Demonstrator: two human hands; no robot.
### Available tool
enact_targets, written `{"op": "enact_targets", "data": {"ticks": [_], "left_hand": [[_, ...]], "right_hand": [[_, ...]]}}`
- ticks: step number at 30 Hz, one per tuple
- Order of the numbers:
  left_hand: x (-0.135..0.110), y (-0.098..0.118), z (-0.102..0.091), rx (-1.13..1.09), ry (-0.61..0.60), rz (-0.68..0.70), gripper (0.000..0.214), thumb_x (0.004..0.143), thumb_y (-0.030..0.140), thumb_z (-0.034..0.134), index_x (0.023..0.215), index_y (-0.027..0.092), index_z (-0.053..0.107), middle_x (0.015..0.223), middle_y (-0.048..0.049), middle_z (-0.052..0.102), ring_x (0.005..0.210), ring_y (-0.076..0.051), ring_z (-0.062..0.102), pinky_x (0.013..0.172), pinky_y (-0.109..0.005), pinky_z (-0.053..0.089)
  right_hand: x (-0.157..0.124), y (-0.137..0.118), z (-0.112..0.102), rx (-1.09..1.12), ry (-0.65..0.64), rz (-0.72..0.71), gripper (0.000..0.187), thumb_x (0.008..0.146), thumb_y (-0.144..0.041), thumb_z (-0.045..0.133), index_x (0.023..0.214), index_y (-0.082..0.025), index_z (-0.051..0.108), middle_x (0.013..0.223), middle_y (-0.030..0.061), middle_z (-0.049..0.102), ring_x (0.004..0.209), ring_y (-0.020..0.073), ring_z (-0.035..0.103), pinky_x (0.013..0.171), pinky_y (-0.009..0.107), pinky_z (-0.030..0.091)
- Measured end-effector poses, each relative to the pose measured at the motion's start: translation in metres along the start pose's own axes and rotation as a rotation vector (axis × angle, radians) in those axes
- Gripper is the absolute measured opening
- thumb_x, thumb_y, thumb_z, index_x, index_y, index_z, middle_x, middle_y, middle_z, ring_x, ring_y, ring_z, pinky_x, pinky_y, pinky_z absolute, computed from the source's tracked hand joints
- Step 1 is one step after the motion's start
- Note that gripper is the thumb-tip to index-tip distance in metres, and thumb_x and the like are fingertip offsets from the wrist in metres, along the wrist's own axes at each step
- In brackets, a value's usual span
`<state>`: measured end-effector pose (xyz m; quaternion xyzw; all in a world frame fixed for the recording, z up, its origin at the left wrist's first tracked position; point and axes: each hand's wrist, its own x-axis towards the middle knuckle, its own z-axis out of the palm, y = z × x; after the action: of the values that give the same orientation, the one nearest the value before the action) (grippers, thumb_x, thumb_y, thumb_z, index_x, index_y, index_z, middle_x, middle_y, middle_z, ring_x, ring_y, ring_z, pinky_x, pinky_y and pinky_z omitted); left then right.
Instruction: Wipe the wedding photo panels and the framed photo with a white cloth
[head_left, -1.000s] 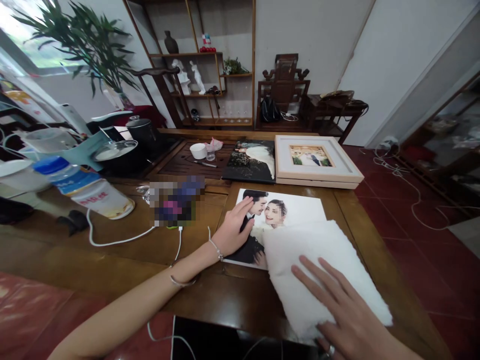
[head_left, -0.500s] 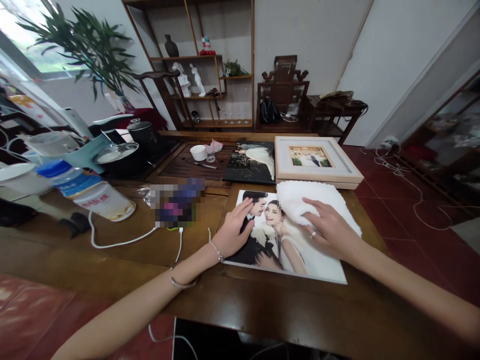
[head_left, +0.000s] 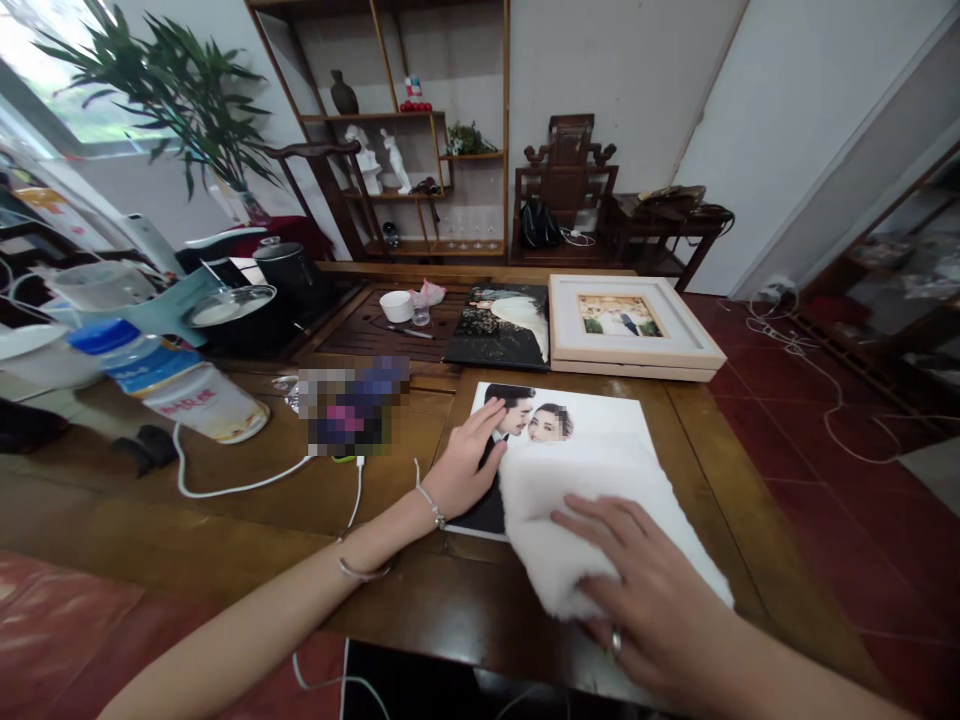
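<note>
A photo print of a couple lies flat on the wooden table in front of me. My left hand rests flat on its left side, fingers stretched out over the printed figure in black. Bunched under my right hand is a fluffy white cloth, gripped between thumb and fingers. The cloth covers the lower middle and right of the print and hangs past its near edge. Only the upper part of the picture and its lower left corner show.
Behind the print lie a dark photo panel and a pale wooden picture frame. On the left are a large blue-capped bottle, a white cable and a pot. A small white cup stands on the dark tray.
My right hand has drawn the white cloth from the print's upper right down toward me, across its lower part. My left hand has stayed in place.
</note>
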<state>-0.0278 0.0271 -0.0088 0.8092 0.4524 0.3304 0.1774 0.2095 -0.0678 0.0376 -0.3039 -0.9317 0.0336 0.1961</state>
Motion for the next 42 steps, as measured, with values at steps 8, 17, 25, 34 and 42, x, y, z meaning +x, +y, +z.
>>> {"op": "enact_targets", "data": {"ticks": [8,17,25,34,42], "left_hand": [[-0.001,-0.002,0.001,0.003,-0.011,-0.02,0.044,0.093,0.023,0.038,0.137,0.018,0.038,0.144,-0.0128,0.04,0.137,-0.023,0.032,0.11,-0.048,0.03],[0.0,-0.003,0.002,0.001,-0.02,-0.024,0.045,0.091,0.017,0.035,0.136,0.017,0.04,0.145,-0.0125,0.038,0.137,-0.023,0.031,0.112,-0.046,0.028],[0.001,-0.002,0.0,0.007,-0.043,-0.022,0.045,0.091,0.014,0.031,0.135,0.016,0.04,0.145,-0.0131,0.038,0.138,-0.022,0.03,0.111,-0.047,0.029],[-0.001,-0.007,0.004,0.009,-0.019,0.0,0.045,0.093,0.016,0.031,0.137,0.016,0.039,0.145,-0.013,0.038,0.137,-0.022,0.03,0.112,-0.048,0.028],[0.003,0.007,-0.009,-0.286,0.158,-0.057,0.043,0.097,0.028,0.029,0.137,0.017,0.042,0.146,-0.0074,0.039,0.136,-0.017,0.033,0.116,-0.037,0.022]], "right_hand": [[0.056,0.075,-0.007,-0.117,-0.039,0.183,0.022,0.086,-0.023,0.047,0.1,-0.019,0.064,0.114,0.0159,0.061,0.115,0.0309,0.049,0.091,0.054,0.042],[0.037,0.033,0.012,-0.047,-0.116,0.093,0.018,0.077,-0.014,0.054,0.09,-0.018,0.065,0.142,0.0135,0.041,0.137,0.0362,0.019,0.104,0.067,0.02],[0.009,-0.02,0.004,0.074,-0.226,0.017,0.01,0.075,-0.028,0.06,0.079,-0.021,0.066,0.147,0.0079,0.035,0.138,0.0356,0.017,0.107,0.063,0.017],[0.065,0.063,0.004,-0.073,-0.086,0.2,0.023,0.081,-0.019,0.048,0.096,-0.016,0.066,0.13,0.0154,0.054,0.13,0.0334,0.036,0.103,0.058,0.03],[0.073,0.051,0.013,0.011,-0.158,0.06,0.023,0.077,-0.016,0.052,0.095,-0.017,0.067,0.139,0.0111,0.046,0.137,0.0338,0.022,0.109,0.061,0.016]]}}
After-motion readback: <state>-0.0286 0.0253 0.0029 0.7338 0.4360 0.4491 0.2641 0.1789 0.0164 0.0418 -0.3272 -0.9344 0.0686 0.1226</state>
